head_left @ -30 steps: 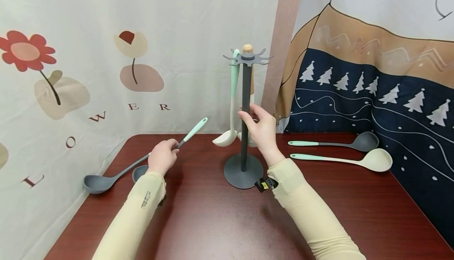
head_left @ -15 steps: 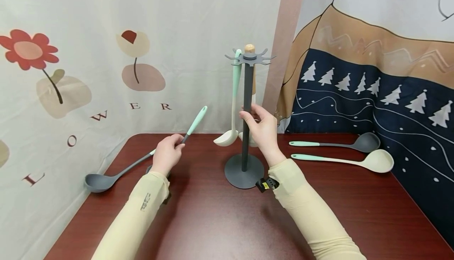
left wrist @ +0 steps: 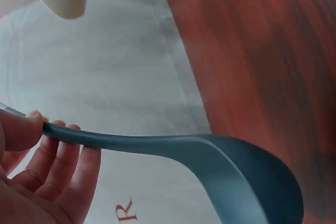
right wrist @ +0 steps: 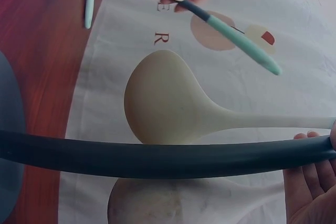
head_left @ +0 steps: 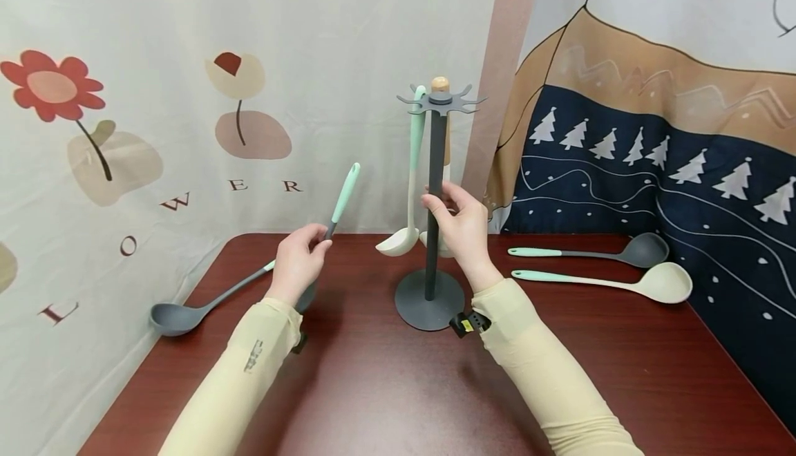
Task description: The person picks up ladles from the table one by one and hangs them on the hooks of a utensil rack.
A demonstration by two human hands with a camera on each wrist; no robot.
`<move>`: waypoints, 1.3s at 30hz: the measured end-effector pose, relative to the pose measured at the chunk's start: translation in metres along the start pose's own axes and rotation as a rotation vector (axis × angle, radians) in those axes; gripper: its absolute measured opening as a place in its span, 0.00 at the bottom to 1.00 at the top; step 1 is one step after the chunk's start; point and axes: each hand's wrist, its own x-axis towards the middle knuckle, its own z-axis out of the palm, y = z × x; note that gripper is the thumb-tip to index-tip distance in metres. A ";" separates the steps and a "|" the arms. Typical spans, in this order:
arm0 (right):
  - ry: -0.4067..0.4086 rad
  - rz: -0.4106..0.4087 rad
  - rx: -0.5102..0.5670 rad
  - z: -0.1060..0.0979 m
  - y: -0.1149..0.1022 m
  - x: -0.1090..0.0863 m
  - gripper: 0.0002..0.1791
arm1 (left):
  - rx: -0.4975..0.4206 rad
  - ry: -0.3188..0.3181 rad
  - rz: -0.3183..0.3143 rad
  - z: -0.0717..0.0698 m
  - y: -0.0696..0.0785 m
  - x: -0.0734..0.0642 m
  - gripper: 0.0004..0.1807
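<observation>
My left hand [head_left: 297, 262] pinches the grey shaft of a ladle; its mint handle [head_left: 345, 192] points up and its bowl hangs low behind the wrist. In the left wrist view, the thumb and fingers hold this shaft above the dark grey bowl [left wrist: 252, 182]. My right hand [head_left: 461, 228] grips the dark upright post [head_left: 437, 159] of a utensil stand with a round base [head_left: 429, 314] and a ring of hooks [head_left: 441, 101] on top. From the hooks hang a white ladle [head_left: 399, 242] with a mint handle and a wooden-handled utensil [head_left: 440, 84], partly hidden behind the post.
Left on the reddish-brown table [head_left: 398, 394] lies another grey ladle [head_left: 180, 318], its handle partly behind my left hand. To the right lie a grey ladle [head_left: 645, 250] and a cream ladle [head_left: 665, 283]. A printed curtain [head_left: 348, 41] rises behind the table.
My left hand has lifted the ladle and moved slightly right, and its mint handle has swung up steeper. The right hand keeps its grip on the post.
</observation>
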 end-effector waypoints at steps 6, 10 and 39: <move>-0.005 -0.002 -0.006 0.000 0.000 0.000 0.15 | -0.053 0.053 0.048 -0.002 0.014 0.001 0.07; -0.007 0.001 -0.009 0.000 -0.001 0.000 0.14 | -0.089 0.055 0.060 -0.004 0.023 0.001 0.07; 0.003 0.033 -0.033 0.001 -0.014 -0.002 0.13 | -0.348 0.115 0.076 -0.006 0.086 0.003 0.08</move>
